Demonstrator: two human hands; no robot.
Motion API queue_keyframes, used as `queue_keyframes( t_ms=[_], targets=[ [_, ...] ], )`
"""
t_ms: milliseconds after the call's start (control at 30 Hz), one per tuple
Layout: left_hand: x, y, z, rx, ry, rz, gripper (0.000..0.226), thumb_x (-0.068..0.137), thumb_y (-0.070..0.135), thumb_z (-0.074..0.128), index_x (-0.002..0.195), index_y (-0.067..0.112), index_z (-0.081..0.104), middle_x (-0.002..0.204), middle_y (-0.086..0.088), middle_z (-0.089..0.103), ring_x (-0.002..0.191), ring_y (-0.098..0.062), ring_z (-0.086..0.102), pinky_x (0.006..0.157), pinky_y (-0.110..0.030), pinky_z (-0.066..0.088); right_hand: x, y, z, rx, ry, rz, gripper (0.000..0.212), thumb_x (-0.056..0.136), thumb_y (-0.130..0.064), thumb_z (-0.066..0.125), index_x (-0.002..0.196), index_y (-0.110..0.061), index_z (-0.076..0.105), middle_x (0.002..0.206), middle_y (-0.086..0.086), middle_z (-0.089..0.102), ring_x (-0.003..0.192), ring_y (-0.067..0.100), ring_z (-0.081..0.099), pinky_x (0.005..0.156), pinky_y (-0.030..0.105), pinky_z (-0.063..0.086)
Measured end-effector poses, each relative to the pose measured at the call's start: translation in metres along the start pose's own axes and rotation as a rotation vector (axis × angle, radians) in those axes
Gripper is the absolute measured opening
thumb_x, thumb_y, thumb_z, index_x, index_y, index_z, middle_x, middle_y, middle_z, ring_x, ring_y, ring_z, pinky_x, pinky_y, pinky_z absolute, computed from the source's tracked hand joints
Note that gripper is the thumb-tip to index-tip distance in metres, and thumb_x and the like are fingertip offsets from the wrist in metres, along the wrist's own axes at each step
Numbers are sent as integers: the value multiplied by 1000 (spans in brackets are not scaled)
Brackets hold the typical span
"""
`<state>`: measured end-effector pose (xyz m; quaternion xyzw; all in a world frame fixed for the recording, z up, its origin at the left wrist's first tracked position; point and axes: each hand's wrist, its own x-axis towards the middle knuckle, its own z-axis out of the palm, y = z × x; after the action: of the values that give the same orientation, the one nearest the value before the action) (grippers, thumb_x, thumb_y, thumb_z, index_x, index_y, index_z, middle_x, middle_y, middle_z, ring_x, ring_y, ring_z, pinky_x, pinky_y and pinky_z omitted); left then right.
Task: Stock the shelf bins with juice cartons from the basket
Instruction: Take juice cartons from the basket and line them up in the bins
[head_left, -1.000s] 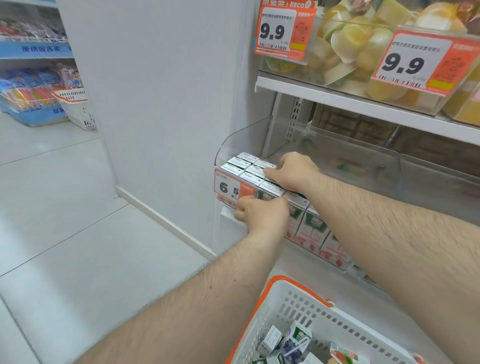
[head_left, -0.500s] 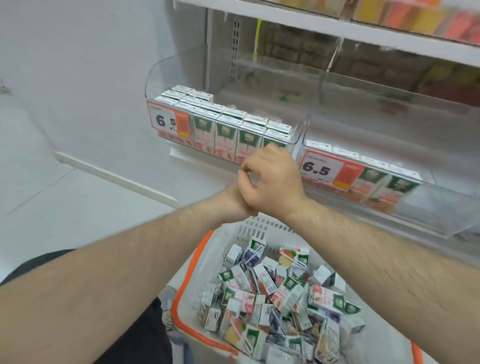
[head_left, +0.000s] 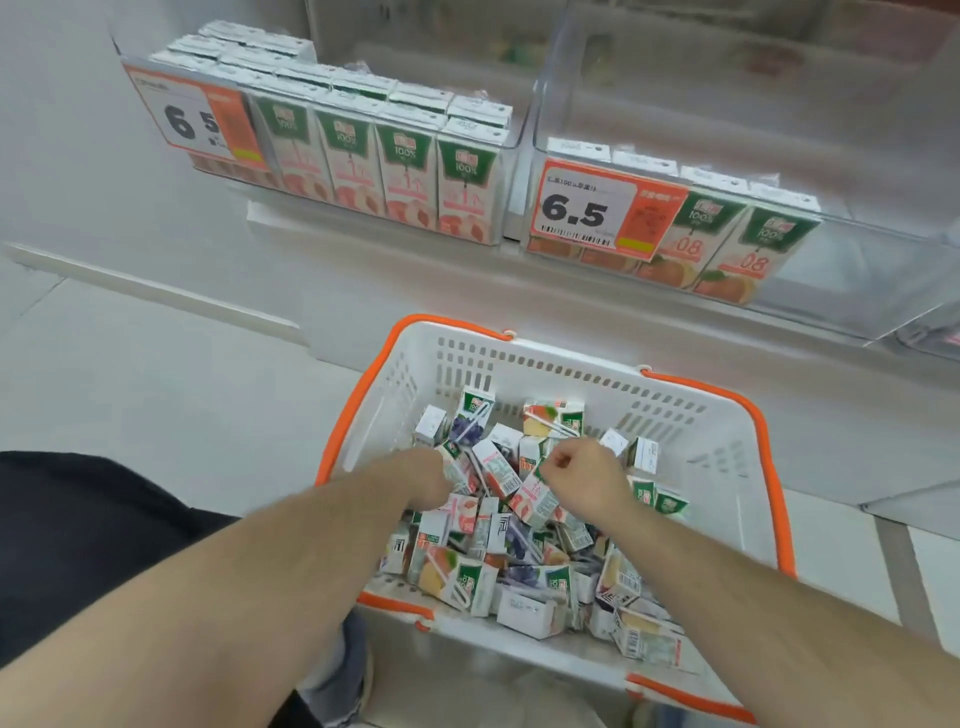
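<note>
In the basket (head_left: 691, 415), both hands (head_left: 587, 480) curl among juice cartons (head_left: 524, 499), grips unclear.

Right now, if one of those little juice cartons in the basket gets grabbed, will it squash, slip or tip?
The juice cartons look like stiff, flat-sided boxes, so probably firm to pinch and unlikely to roll. They lie loosely heaped in the basket, so neighbours may shift or tumble. The upright ones in the left bin stand packed side by side, so probably stable.
</note>
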<state>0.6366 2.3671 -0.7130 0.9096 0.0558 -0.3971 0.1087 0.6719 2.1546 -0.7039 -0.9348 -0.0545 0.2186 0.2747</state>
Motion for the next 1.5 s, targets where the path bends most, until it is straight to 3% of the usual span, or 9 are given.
queue_keyframes(
  t_ms=[133,233,467,600,833,967,1133,1367,1500],
  targets=[
    [11,-9,30,366,-6,-65,39,85,20,47,123,16,57,123,-9,60,114,-28,54,97,-43,45,-4,25,30,-171,-559,50,37,89,-32,62,62,-9,53,61,11,47,54,18,43,58,27,37],
    [23,-16,45,609,-62,-58,51,83,26,54,134,19,50,136,-10,51,126,-29,42,108,-47,30,-7,26,47,-246,-699,28,29,84,-37,67,73,-10,64,75,7,64,67,20,61,66,33,51],
    [33,-31,54,822,92,46,53,85,33,66,133,22,46,133,-7,53,123,-27,42,101,-44,31,-16,30,68,-546,-343,-131,68,75,-36,76,127,-25,34,108,4,52,86,22,55,67,36,49],
    [31,-37,51,801,186,107,42,84,30,67,123,25,52,120,-2,63,113,-25,50,97,-43,33,-20,32,83,-588,-232,-148,57,83,-40,69,131,-27,39,116,6,54,100,26,58,71,35,44],
    [13,-31,11,-299,175,-3,65,72,10,71,128,27,43,109,-3,62,74,-18,60,57,-25,45,-16,31,48,-116,-307,-91,65,73,-43,79,130,-32,51,109,-1,42,93,18,52,77,29,49],
    [-4,-31,-14,-968,114,-17,66,74,-12,62,132,14,46,125,-2,48,97,-20,58,75,-34,51,-16,16,-1,-24,-289,-128,72,71,-34,83,135,-30,49,124,1,39,112,19,46,86,27,41],
    [-33,-10,-35,-1700,-66,192,62,81,-27,29,126,8,54,110,-17,66,88,-29,67,78,-37,55,-34,2,-62,84,-166,-232,45,68,-26,83,103,-34,55,104,-6,58,92,13,58,76,26,47],
    [-64,40,-49,-2064,-86,291,56,74,7,35,126,7,54,120,-22,58,103,-39,59,88,-50,52,-79,-21,-130,57,-43,-276,41,70,-30,82,92,-28,47,90,-7,62,84,14,61,71,32,49],
    [-75,69,-58,-2098,-116,243,43,82,25,36,109,0,59,82,-20,63,63,-30,62,58,-36,56,-96,-28,-152,123,53,-258,45,66,-30,84,90,-27,47,78,-9,65,61,4,56,58,24,48]
  ],
)
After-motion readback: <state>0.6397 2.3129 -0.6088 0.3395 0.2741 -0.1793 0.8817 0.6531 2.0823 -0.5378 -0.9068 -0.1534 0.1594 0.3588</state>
